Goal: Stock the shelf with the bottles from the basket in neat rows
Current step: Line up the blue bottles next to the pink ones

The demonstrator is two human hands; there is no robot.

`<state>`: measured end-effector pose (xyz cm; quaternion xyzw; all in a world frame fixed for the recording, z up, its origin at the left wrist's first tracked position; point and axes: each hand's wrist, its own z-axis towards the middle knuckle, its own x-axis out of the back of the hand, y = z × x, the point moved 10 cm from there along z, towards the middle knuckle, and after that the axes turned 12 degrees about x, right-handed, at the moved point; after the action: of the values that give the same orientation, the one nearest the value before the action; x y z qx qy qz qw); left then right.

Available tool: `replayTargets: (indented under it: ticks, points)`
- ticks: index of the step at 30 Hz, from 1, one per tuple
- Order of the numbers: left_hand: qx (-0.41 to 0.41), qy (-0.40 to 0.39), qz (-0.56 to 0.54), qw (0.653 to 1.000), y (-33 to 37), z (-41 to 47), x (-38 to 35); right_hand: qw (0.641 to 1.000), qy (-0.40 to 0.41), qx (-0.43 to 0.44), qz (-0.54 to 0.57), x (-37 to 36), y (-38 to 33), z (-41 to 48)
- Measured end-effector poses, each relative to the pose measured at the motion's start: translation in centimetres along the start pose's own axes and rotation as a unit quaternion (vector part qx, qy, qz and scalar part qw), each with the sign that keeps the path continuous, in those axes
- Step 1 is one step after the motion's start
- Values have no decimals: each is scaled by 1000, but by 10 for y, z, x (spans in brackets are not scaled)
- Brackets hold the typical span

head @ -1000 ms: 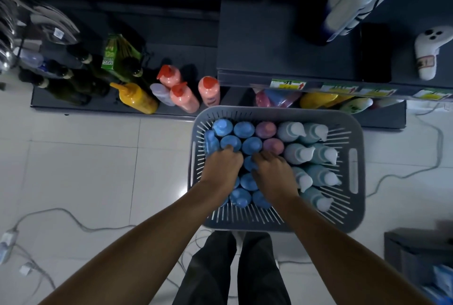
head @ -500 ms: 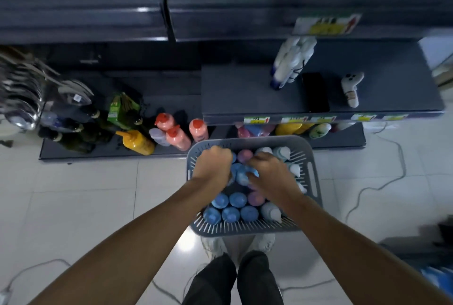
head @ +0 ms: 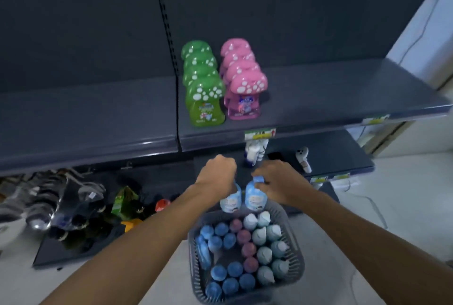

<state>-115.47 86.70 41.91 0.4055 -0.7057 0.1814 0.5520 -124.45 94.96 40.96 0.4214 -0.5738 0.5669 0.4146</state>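
The left hand [head: 217, 174] is curled in a fist round the top of a pale blue bottle [head: 230, 201], which hangs below its knuckles. Just to its right, the right hand [head: 277, 179] pinches the blue cap of a second pale blue bottle [head: 255, 197]; the two bottles hang side by side, almost touching. Both are clear of the grey basket [head: 299, 255], which sits on the floor below the hands and nearer the person. Inside it stand blue-capped bottles [head: 221, 277] under the left forearm, a line of pink-capped bottles [head: 247, 248] down the middle and pale teal bottles [head: 267, 253] on the right-hand side.

Above and beyond both hands runs a dark grey shelf [head: 331, 98] with a dark back panel [head: 294, 10]. On it, up from the left hand, stand a row of green bottles [head: 204, 101] and, just beside it, a row of pink bottles [head: 244, 94], each running front to back. A price label [head: 259, 134] is fixed to the shelf edge above the right hand.

Just past the right hand a lower shelf [head: 343, 155] carries some white bottles [head: 253, 152] and a small white object [head: 304, 160]. Left of the left hand, low down, are dark glass bottles [head: 81, 226], a green carton [head: 123, 200] and shiny metal utensils [head: 36, 197], blurred. The floor [head: 392, 231] is pale tile, with a cable [head: 375, 209] lying right of the right forearm, and a light wall [head: 421, 22] rises at the far right
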Motion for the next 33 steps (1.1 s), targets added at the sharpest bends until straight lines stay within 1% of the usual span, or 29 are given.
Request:
replayTargets:
  ticks: [5,9,12,14,17,21,27,33]
  points:
    - [-53,22,16,998,35,-10,58,999,45,-14,-15,72,0,-9]
    - [-107,67,35,991,67,-22,102,998,63,-18,-14,119,2,-16]
    - [-130,87,51,986,85,-28,130,996,83,-14,-28,151,4,-19]
    - [-132,90,50,986,95,-26,146,994,98,-17,-34,171,9,-18]
    - [-127,87,43,987,106,-17,162,994,95,-32,-37,195,21,-14]
    - [-122,97,38,987,126,1,177,994,104,-29,-35,221,44,-7]
    - [-120,104,55,986,170,40,199,995,93,-26,-27,255,94,11]
    - [-79,108,30,991,198,92,226,996,79,-3,-39,287,153,51]
